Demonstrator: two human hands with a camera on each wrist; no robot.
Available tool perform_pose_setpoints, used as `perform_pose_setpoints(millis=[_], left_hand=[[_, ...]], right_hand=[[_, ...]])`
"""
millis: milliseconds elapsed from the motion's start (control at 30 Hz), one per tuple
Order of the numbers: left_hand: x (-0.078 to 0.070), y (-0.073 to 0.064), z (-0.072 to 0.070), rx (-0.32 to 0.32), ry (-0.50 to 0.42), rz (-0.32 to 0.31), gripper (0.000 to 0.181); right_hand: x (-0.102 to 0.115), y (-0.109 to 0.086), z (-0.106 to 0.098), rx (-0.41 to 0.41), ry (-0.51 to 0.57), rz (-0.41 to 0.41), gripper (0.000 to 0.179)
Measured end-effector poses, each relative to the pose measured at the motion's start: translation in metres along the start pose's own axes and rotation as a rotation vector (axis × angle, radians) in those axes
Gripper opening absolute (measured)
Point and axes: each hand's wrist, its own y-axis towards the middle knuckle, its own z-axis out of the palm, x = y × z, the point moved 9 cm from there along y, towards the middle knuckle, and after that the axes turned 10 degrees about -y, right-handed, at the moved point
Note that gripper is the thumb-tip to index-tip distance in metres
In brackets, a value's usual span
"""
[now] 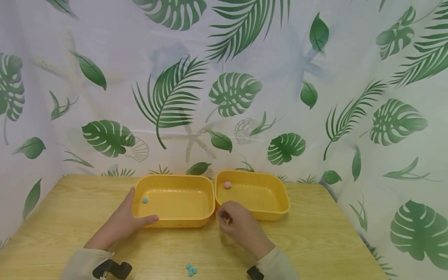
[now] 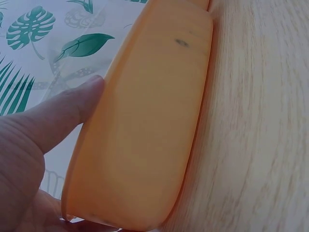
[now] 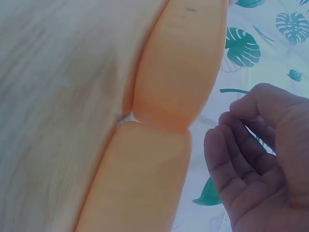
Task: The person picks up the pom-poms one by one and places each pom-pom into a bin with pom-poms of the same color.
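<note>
A left yellow tray (image 1: pixel 175 223) sits on the table with one small blue ball (image 1: pixel 145 200) inside. My left hand (image 1: pixel 127 221) grips its left end, thumb along the front rim and fingers round the side. In the left wrist view, the thumb (image 2: pixel 89 96) lies at the tray's rim. At the facing corners of the two trays is my right hand (image 1: pixel 241 225), thumb and forefinger pinched together. A speck of blue shows between those fingertips in the head view, apparently a small blue ball; the fingers mostly hide it. The right wrist view shows the other fingers (image 3: pixel 217 154) curled.
A right yellow tray (image 1: pixel 269 215) stands against the left one and holds a pink ball (image 1: pixel 227 185). Several small blue balls (image 1: pixel 191 270) lie clustered near the table's front edge. Behind the trays hangs a leaf-printed cloth (image 1: pixel 238 151).
</note>
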Motion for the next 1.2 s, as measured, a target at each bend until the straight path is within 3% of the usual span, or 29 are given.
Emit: perform_pose_setpoints(millis=[667, 1000, 1200], left_hand=[[0.002, 0.001, 0.000, -0.017, 0.010, 0.009, 0.134], [0.007, 0.000, 0.000, -0.013, 0.023, -0.021, 0.135], [0.007, 0.001, 0.000, -0.018, 0.019, -0.013, 0.134]], right_hand=[[-0.005, 0.003, -0.018, -0.179, -0.032, 0.025, 0.020], [-0.002, 0.021, -0.023, -0.200, -0.036, 0.046, 0.017], [0.002, 0.041, -0.027, -0.158, -0.053, 0.072, 0.013]])
